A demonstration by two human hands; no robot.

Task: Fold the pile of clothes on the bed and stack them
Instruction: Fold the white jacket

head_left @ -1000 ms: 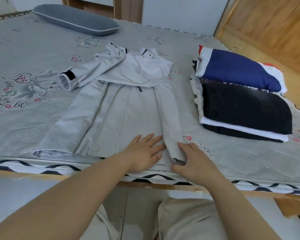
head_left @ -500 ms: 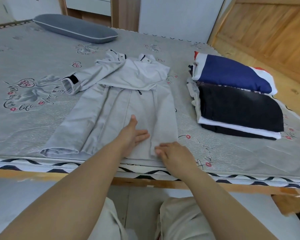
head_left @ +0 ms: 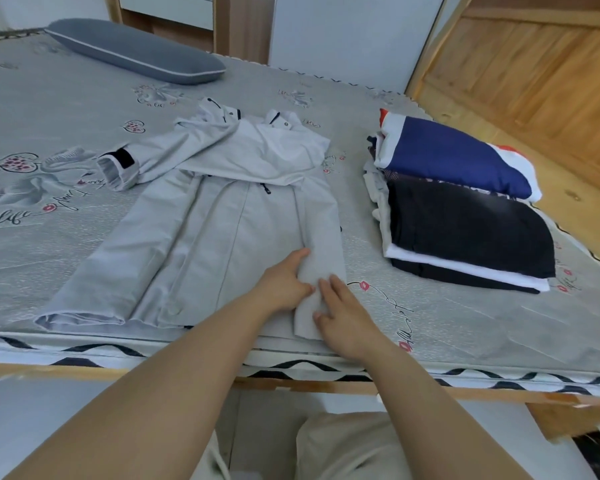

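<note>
Pale grey jacket (head_left: 222, 216), sleeves folded inward.

The left hand's (head_left: 284, 284) fingertips lie hidden under the jacket's (head_left: 222, 216) fold — pillow (head_left: 136, 50) partly cropped.

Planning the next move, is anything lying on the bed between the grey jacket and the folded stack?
Nothing visible: between the grey jacket and the folded stack lies only bare bed sheet. Both hands already rest on the jacket's sleeve.

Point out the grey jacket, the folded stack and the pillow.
grey jacket (head_left: 222, 233): head view, on its front panel.
folded stack (head_left: 465, 230): head view, on the black garment's top.
pillow (head_left: 136, 51): head view, on its grey middle.
</note>
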